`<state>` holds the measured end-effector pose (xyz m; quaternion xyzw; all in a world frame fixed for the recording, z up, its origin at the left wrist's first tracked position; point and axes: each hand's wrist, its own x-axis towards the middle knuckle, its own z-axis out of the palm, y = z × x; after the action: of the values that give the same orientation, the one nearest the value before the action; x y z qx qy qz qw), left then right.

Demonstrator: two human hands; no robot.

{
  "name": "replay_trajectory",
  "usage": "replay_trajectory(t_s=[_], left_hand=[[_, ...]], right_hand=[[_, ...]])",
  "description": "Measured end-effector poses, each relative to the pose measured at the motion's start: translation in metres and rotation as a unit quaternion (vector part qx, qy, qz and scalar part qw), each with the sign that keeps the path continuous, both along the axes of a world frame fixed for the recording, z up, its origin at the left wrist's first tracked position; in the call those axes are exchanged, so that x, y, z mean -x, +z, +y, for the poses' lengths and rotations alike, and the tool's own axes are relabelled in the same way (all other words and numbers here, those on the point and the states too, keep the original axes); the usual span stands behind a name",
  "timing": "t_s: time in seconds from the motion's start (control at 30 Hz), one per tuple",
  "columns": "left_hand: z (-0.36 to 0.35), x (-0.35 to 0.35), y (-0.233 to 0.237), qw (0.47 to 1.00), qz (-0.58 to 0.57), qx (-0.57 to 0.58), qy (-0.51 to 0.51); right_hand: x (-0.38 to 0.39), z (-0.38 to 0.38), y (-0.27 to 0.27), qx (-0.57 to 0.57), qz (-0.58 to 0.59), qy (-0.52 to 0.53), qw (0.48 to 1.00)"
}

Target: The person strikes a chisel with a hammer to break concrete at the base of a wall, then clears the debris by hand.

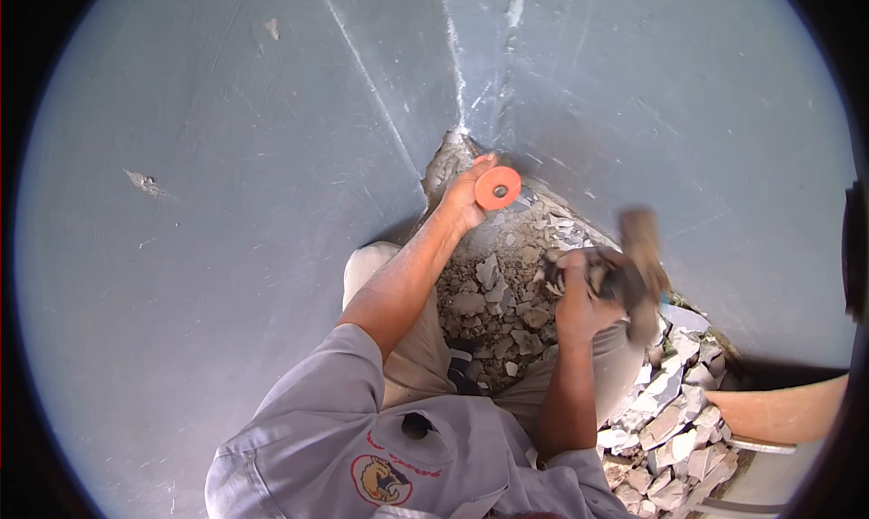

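Note:
My left hand [464,198] is closed around a chisel with a round orange hand guard [498,188]. The guard faces up at me, with the striking end at its centre, and hides most of the chisel below. This hand is at the broken corner [444,161], where grey walls meet and the plaster is chipped away. To the right, my right hand [581,309] grips a hammer [640,243] by its dark, patterned handle. Motion smears the hammer, whose head is right of the hand and apart from the chisel. Broken rubble [502,306] lies between my legs, under both hands.
Grey walls [226,247] rise on the left and on the right. Larger broken chunks [674,428] are heaped at the lower right, beside an orange-brown curved object [783,409]. My bent knees flank the rubble. A dark object [854,252] shows at the far right edge.

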<state>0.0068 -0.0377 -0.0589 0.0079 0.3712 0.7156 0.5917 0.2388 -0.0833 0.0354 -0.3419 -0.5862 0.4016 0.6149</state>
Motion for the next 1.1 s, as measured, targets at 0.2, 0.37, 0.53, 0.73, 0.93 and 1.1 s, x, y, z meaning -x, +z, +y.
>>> replay_trajectory(t_s=[0.2,0.37,0.53,0.73,0.93,1.1], left_hand=[[0.015,0.008,0.0,0.997,-0.061,-0.034,0.017],[0.032,0.031,0.0,0.996,-0.08,0.002,0.038],[0.035,0.035,-0.014,0.993,-0.099,0.007,0.066],[0.031,0.01,-0.004,0.993,-0.056,0.075,0.075],[0.035,0.027,-0.007,0.996,-0.066,0.037,0.056],[0.039,0.039,-0.015,0.995,-0.087,0.022,0.034]], right_hand=[[0.051,0.02,-0.031,-0.026,-0.299,0.106,0.948],[0.056,0.008,0.003,0.112,-0.178,0.129,0.969],[0.064,0.022,0.025,-0.102,-0.017,0.039,0.994],[0.068,0.016,-0.027,0.06,-0.087,0.057,0.993],[0.058,0.015,0.005,-0.061,-0.077,0.005,0.995],[0.082,0.048,-0.042,0.068,-0.2,0.062,0.976]])
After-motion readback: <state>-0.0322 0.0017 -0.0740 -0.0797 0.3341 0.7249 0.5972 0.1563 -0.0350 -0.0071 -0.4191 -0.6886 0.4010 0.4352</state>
